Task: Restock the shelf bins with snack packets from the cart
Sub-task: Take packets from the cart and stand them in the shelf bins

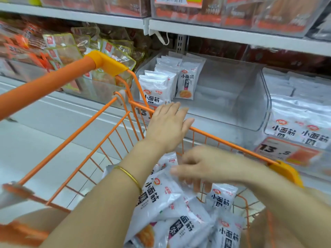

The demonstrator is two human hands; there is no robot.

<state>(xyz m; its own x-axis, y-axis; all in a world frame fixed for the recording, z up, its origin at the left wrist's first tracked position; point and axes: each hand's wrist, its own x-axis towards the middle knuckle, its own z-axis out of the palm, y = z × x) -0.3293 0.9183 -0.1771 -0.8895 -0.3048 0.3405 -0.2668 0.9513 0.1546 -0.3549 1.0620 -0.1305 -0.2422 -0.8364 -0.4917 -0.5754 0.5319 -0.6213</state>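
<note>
White snack packets [189, 228] lie piled in the orange wire cart [223, 140]. My right hand [202, 167] reaches down into the pile, and its thumb and curled fingers pinch the top of one white packet [157, 196]. My left hand [166, 127] hovers with straight fingers and holds nothing. It is above the cart's far rim, just in front of the clear shelf bin [241, 97]. A row of the same white packets [161, 81] stands upright in the left part of that bin. The bin's right part has none.
A neighbouring clear bin [295, 113] on the right is full of white packets, with an orange price tag [279, 151] below. On the left, a bin holds orange and clear packets [60, 49]. The cart handle [53, 81] crosses the left. A shelf edge [232, 34] runs above.
</note>
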